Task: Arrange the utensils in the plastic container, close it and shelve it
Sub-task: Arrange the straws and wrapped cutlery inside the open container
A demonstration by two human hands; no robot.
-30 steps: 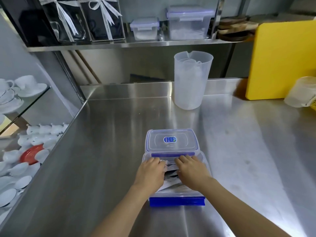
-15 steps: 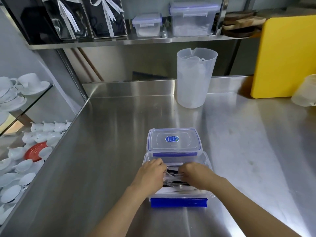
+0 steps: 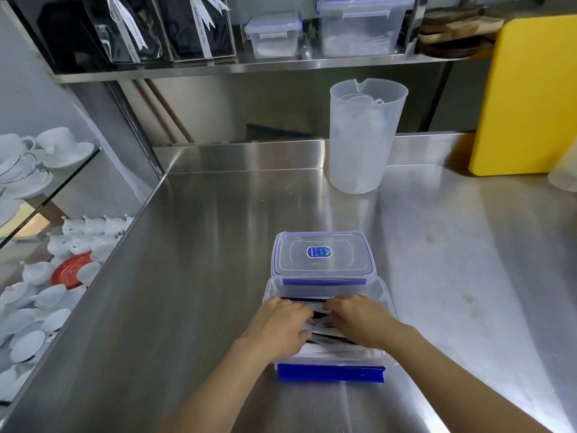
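Note:
A clear plastic container [image 3: 384, 295] stands open on the steel counter, near the front. Its clear lid [image 3: 321, 254] with blue clips and a blue sticker lies flat right behind it. A blue strip [image 3: 331, 374] runs along the container's near edge. Inside lie wrapped utensils [image 3: 321, 332], black and white, mostly covered by my hands. My left hand [image 3: 278, 329] and my right hand [image 3: 359, 321] both rest palm down on the utensils, fingers curled over them and nearly touching each other.
A frosted plastic jug [image 3: 362, 135] stands behind on the counter [image 3: 203, 276]. A yellow cutting board [image 3: 527, 98] leans at the right. The shelf [image 3: 249, 65] above holds lidded containers [image 3: 273, 35] and ribboned black boxes. White cups and saucers [image 3: 37, 276] fill glass shelves at the left.
Both hands stay in the container, shifting slightly over the utensils. The camera has tilted down a little and moved closer.

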